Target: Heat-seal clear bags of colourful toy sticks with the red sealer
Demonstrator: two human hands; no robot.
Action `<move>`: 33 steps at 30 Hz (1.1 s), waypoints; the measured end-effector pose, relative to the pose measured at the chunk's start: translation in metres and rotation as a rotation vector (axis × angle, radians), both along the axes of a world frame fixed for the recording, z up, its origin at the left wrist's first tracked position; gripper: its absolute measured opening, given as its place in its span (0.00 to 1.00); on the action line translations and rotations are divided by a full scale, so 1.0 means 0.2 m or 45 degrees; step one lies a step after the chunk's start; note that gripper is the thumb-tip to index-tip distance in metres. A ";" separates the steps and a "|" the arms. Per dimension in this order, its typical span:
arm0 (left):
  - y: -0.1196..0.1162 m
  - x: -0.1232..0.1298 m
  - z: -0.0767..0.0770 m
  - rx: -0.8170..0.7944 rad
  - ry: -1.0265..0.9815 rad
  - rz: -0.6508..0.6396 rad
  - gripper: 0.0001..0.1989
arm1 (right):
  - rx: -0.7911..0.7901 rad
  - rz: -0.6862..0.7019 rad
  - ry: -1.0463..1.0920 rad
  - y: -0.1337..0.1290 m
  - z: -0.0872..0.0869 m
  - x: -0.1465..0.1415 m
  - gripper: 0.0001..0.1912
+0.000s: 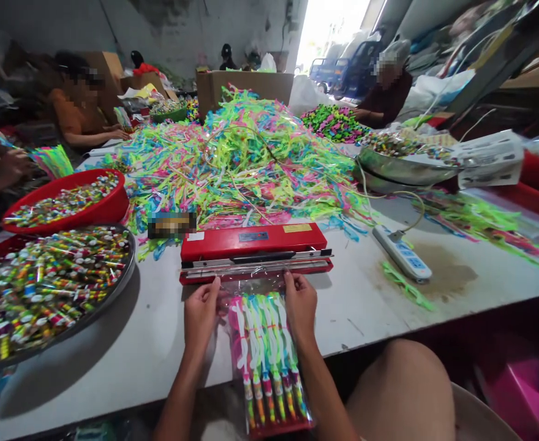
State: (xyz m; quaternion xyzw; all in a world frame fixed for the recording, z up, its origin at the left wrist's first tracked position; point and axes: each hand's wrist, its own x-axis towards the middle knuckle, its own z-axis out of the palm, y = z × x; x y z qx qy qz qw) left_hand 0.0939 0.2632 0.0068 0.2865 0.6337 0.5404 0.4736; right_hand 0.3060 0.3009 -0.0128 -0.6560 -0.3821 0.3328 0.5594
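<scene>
The left hand [201, 306] pinches one upper corner of the bag [269, 349], thumb and fingers closed together on the clear film; the right hand [302, 300] pinches the other corner the same way; the bag hangs between and below the fingers, a row of bright tubes [269, 392] in its lower part, pale strips above them; just beyond the fingertips sits the red sealer [253, 242], the bag's upper edge at its front, though whether they touch I cannot tell; farther beyond lies a heap [251, 147] of coloured strips; well left of the fingers stands a tray [133, 260] of small tubes; well right, a power strip [402, 254] lies on the table [356, 306].
</scene>
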 end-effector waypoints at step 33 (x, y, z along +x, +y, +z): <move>0.02 -0.01 0.00 0.066 0.204 -0.071 0.29 | 0.021 -0.041 -0.257 -0.02 0.03 0.05 0.29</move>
